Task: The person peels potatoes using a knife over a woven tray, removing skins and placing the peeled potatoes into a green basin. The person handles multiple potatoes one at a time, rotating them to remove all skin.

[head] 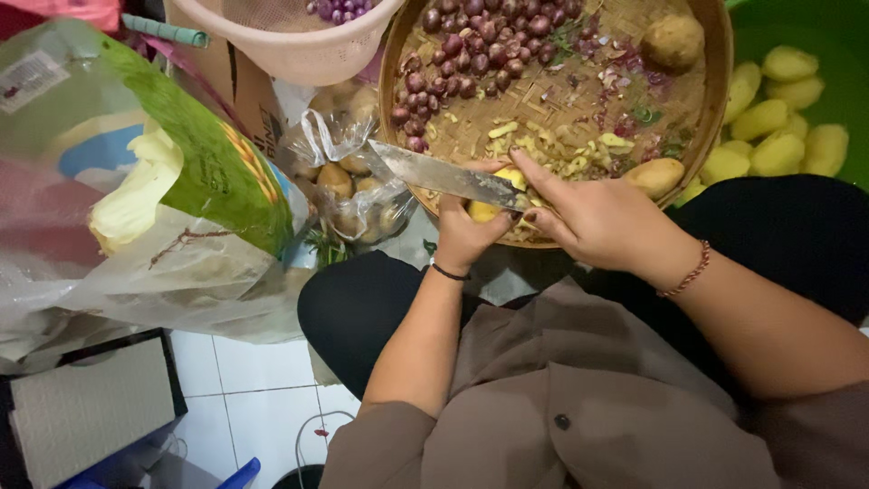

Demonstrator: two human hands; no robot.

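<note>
We are seeing shallots (pixel 471 41) lying heaped on woven bamboo tray (pixel 715 81), peeled potatoes (pixel 783 136) sitting in green basin (pixel 828 36), clear bag of unpeeled potatoes (pixel 348 186) slumping beside tray, pink basket (pixel 290 45) standing above bag, white tiled floor (pixel 244 398) showing below.

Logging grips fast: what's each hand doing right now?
Left hand: closed around a yellow peeled potato.
Right hand: closed on the knife, blade against the potato.

Head camera, close, straight down over lap
</note>
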